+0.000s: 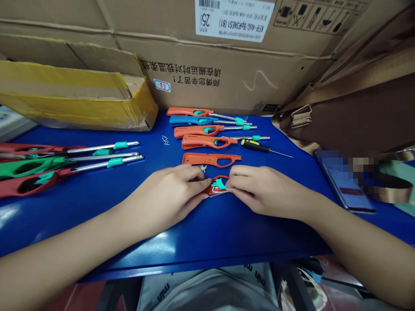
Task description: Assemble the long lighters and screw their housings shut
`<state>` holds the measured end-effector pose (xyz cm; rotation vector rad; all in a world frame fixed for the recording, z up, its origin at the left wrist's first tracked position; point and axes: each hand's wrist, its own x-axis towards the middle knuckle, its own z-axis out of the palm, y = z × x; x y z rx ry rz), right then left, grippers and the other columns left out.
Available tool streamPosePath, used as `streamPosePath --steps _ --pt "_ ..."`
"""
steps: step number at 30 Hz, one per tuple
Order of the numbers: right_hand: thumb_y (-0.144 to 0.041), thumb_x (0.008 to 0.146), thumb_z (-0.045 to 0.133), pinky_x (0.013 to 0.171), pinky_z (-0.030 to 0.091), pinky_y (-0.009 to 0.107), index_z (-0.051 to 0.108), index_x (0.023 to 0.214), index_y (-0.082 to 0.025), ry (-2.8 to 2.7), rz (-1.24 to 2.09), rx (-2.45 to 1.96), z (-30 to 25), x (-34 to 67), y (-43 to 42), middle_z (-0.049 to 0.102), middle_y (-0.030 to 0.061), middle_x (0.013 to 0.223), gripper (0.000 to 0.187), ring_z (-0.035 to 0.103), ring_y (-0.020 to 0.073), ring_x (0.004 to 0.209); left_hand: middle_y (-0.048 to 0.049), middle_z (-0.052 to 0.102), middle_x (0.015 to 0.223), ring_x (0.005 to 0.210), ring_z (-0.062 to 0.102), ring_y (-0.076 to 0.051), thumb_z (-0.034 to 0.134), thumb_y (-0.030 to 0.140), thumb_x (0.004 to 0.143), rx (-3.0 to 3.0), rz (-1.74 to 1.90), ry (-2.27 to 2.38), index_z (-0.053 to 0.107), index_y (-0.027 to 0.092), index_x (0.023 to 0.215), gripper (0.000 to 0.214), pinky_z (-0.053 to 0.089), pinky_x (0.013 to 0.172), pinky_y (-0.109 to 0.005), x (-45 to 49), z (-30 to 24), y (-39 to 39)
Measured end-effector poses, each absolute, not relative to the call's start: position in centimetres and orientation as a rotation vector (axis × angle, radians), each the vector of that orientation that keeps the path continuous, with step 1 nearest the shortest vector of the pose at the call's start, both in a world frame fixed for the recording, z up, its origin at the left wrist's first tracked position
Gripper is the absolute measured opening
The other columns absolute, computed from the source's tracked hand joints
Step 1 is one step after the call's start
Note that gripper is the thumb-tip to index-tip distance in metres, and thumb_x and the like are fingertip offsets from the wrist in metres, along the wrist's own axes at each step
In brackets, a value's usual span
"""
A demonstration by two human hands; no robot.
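A glossy blue desk (227, 233) carries everything, and a large cardboard box (233, 97) with upside-down printing stands along its far side. A brown bag (356, 108) with a metal buckle sits at the right, and a smaller carton (81, 90) faced with yellow tape lies at the far left.

The left hand (177, 188) has its fingers bent, thumb and fingertips pinched on the left end of an opened orange lighter (222, 178). The right hand (262, 185) is likewise closed, fingertips on the right end. The opened lighter is between the two hands, near the middle of the desk, partly hidden by the fingers.

At the left lie three long-nosed lighters (32, 166), one green between two red, rods pointing right. Beyond the hands, four more lighters (197, 141), three orange and one blue, lie in a row. A smartphone (346, 185) rests by the bag.

A black-and-yellow screwdriver (256, 146) lies just beside the nearest of the four. Between that row and the hands is a loose orange casing half (196, 159). A teal trigger (219, 184) shows inside the opened lighter. Smallest are some screws (165, 140), clustered left of the row.
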<state>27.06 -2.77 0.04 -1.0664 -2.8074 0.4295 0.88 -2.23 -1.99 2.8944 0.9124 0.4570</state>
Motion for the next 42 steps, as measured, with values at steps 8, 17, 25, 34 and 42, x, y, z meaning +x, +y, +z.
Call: streamPosePath --steps 8,17,25,34,42 --pt "-0.017 0.101 0.048 0.061 0.033 0.032 0.067 0.087 -0.017 -2.947 0.16 -1.013 0.6 26.9 -3.2 0.064 0.003 0.091 0.024 0.05 0.0136 0.065 -0.0084 0.07 0.095 0.085 0.068 -0.024 0.048 0.028 0.107 3.031 0.4 0.847 0.078 0.016 0.108 0.032 0.058 0.073 -0.039 1.4 -1.7 -2.5" --pt "-0.014 0.102 0.048 0.059 0.031 0.034 0.069 0.092 -0.016 -3.01 0.025 -0.934 0.6 26.9 -3.2 0.065 0.0029 0.091 0.023 0.053 0.0152 0.066 -0.006 0.066 0.088 0.079 0.063 -0.023 0.055 0.023 0.103 3.176 0.408 0.815 0.075 0.015 0.1 0.021 0.053 0.071 -0.037 1.5 -1.9 -3.0" --pt "-0.013 0.103 0.045 0.062 0.036 0.032 0.07 0.097 -0.016 -3.029 0.034 -0.822 0.5 27.2 -2.7 0.067 0.0037 0.091 0.026 0.056 0.016 0.072 -0.0055 0.066 0.088 0.079 0.065 -0.025 0.056 0.023 0.103 3.147 0.391 0.854 0.075 0.016 0.108 0.021 0.055 0.069 -0.039 1.4 -1.8 -3.1" --pt "-0.018 0.103 0.052 0.065 0.038 0.028 0.073 0.095 -0.019 -2.792 0.324 -1.106 0.0 26.7 -3.2 0.068 0.0036 0.092 0.022 0.061 0.0147 0.076 -0.0058 0.065 0.086 0.077 0.065 -0.021 0.05 0.027 0.106 3.096 0.384 0.865 0.077 0.016 0.101 0.029 0.054 0.069 -0.035 1.5 -1.8 -3.1" --pt "-0.019 0.091 0.071 0.063 0.039 0.025 0.073 0.081 -0.018 -2.374 0.711 -1.194 -0.4 26.3 -2.5 0.066 -0.0014 0.075 0.011 0.052 0.0099 0.064 -0.0056 0.065 0.085 0.078 0.065 -0.024 0.058 0.021 0.101 3.111 0.379 0.865 0.075 0.016 0.106 0.018 0.054 0.067 -0.038 1.6 -1.6 -3.4"
